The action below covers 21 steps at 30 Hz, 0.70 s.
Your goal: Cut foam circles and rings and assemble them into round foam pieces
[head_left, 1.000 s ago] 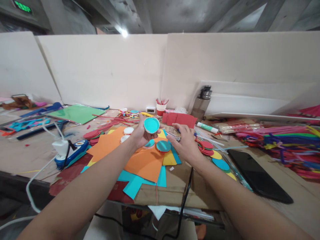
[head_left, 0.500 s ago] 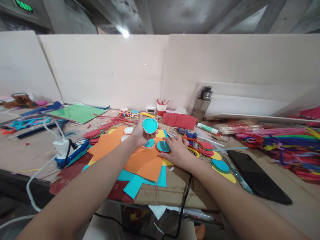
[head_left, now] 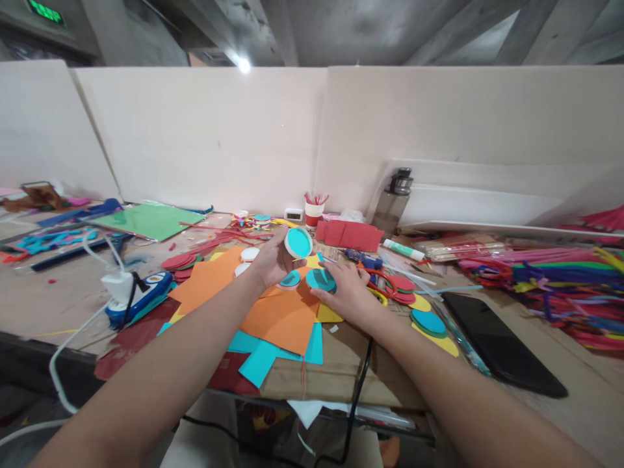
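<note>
My left hand [head_left: 273, 261] is closed around a round white-rimmed piece with a turquoise face [head_left: 298, 243], held tilted toward me above the papers. Thumb and fingers of my right hand [head_left: 347, 286] are on the edge of a turquoise paper disc [head_left: 320, 279]; whether it is clear of the surface is hard to see. Between the hands, a similar turquoise-faced round piece [head_left: 289, 279] lies on orange paper [head_left: 280, 318]. White round pieces [head_left: 250, 254] sit left of my left hand. Orange-red handled scissors [head_left: 385, 283] lie right of my right hand, partly hidden.
Paper discs in red [head_left: 400, 286] and turquoise [head_left: 429, 322] lie at right, beside a black phone [head_left: 504, 341]. A glue stick [head_left: 403, 249], bottle [head_left: 392, 201] and red paper [head_left: 350, 234] stand or lie behind. A power strip [head_left: 141, 299] with a white cable is at left.
My left hand has tilted the turquoise-faced piece and raised it slightly to the right. My right hand and the turquoise disc at its fingers have shifted a little away from me.
</note>
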Available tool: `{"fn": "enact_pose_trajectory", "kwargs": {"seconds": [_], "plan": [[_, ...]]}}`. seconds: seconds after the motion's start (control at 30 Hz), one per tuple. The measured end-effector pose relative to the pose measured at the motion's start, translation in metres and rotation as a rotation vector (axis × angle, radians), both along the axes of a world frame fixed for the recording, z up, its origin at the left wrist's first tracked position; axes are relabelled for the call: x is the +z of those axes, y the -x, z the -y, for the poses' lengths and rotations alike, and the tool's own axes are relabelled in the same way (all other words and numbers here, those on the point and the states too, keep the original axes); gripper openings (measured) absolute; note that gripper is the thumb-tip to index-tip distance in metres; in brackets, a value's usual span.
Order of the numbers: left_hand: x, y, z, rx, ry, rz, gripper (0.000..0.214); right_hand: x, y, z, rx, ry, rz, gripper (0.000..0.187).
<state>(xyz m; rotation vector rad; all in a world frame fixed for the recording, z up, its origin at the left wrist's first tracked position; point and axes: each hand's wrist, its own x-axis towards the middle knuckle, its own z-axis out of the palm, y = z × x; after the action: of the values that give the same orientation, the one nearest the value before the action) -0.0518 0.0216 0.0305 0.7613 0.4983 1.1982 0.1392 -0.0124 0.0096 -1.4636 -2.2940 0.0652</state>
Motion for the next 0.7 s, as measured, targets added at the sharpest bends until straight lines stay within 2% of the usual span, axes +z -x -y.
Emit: {"fn": "enact_pose_trajectory", "kwargs": {"seconds": [0.23, 0.4, 0.53, 0.7], "plan": [[0.0023, -0.0017, -0.0009, -0.006, -0.02, -0.015, 0.058, 0.0003, 0.0003, -0.0014, 0.001, -0.009, -0.076, 0.067], [0.0041, -0.0037, 0.0003, -0.005, -0.029, -0.053, 0.067, 0.0047, 0.0022, 0.0011, -0.015, -0.019, -0.095, 0.065], [0.004, -0.0031, 0.0009, -0.015, -0.043, -0.061, 0.066, 0.0037, 0.0015, 0.0012, -0.019, -0.022, -0.089, 0.061], [0.0023, -0.0003, 0.0003, -0.06, -0.049, -0.02, 0.054, 0.0031, 0.0001, 0.0, -0.031, -0.023, -0.103, 0.063]]}}
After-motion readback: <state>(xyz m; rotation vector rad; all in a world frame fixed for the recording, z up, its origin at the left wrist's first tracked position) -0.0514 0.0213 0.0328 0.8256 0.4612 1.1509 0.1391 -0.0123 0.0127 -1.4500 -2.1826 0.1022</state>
